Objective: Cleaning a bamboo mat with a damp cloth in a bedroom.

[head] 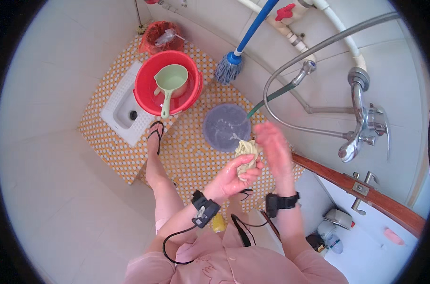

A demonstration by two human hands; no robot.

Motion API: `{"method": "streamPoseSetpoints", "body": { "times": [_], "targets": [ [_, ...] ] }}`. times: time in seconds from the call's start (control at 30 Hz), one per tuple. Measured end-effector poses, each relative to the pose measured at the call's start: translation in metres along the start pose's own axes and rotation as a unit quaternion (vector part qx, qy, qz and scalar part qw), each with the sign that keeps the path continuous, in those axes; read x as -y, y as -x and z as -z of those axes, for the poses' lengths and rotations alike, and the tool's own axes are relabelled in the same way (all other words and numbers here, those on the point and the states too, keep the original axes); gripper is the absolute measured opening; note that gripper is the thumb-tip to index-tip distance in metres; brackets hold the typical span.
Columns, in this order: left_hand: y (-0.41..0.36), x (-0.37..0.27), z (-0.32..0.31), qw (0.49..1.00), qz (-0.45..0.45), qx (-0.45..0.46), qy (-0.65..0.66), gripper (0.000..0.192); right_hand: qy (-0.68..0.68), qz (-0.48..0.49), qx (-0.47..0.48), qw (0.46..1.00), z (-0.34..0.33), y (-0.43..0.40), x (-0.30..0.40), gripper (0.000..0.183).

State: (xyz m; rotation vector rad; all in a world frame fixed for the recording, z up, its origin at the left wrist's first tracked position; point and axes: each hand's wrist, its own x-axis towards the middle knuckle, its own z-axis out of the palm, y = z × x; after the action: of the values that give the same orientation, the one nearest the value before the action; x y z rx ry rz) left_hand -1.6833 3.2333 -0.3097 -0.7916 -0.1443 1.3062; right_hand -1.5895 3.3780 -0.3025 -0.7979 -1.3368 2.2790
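My left hand (236, 174) grips a bunched, pale yellow wet cloth (248, 151), with its thumb pressed across the front. Just right of the cloth, my right hand (273, 145) is raised and blurred, its fingers stretched out and nothing in them that I can see. Below and beyond the cloth stands a round purple-grey basin (222, 126) of water, with foam on the surface. A green hose (271, 99) runs from a wall tap (309, 66) down to the basin's right rim.
A red bucket (144, 83) holding a light green dipper (172, 80) stands beside a squat toilet (110, 110). A blue mop (231, 67) leans on the wall near a lined bin (156, 35). At right are a chrome mixer tap (358, 117), a looping shower hose (324, 41) and a door edge (324, 174).
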Motion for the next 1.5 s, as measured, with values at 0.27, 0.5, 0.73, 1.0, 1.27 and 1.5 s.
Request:
{"method": "streamPoseSetpoints", "body": {
  "times": [0.27,0.5,0.73,1.0,1.27,1.5],
  "targets": [
    [0.004,0.05,-0.005,0.994,-0.061,0.018,0.089,0.021,-0.376,-0.107,0.107,0.914,-0.004,0.053,-0.055,0.044],
    [-0.004,0.025,0.014,0.989,-0.013,-0.03,-0.147,0.012,-0.023,-0.238,0.137,0.961,-0.025,0.013,0.011,0.031],
    [-0.028,0.029,0.02,0.871,-0.229,-0.192,-0.39,0.007,0.132,-0.153,0.235,0.951,-0.011,-0.008,-0.026,0.027],
    [-0.042,0.02,0.064,0.75,-0.284,-0.262,-0.537,0.009,0.51,-0.118,0.077,0.849,-0.038,0.001,-0.041,0.017],
    [-0.042,0.012,0.093,0.689,-0.29,-0.299,-0.593,0.014,0.592,-0.168,0.011,0.789,-0.043,0.011,-0.071,0.023],
    [-0.016,0.001,0.113,0.695,-0.246,-0.349,-0.578,0.015,0.582,-0.193,0.011,0.79,-0.061,0.019,-0.091,0.023]
  ]
}}
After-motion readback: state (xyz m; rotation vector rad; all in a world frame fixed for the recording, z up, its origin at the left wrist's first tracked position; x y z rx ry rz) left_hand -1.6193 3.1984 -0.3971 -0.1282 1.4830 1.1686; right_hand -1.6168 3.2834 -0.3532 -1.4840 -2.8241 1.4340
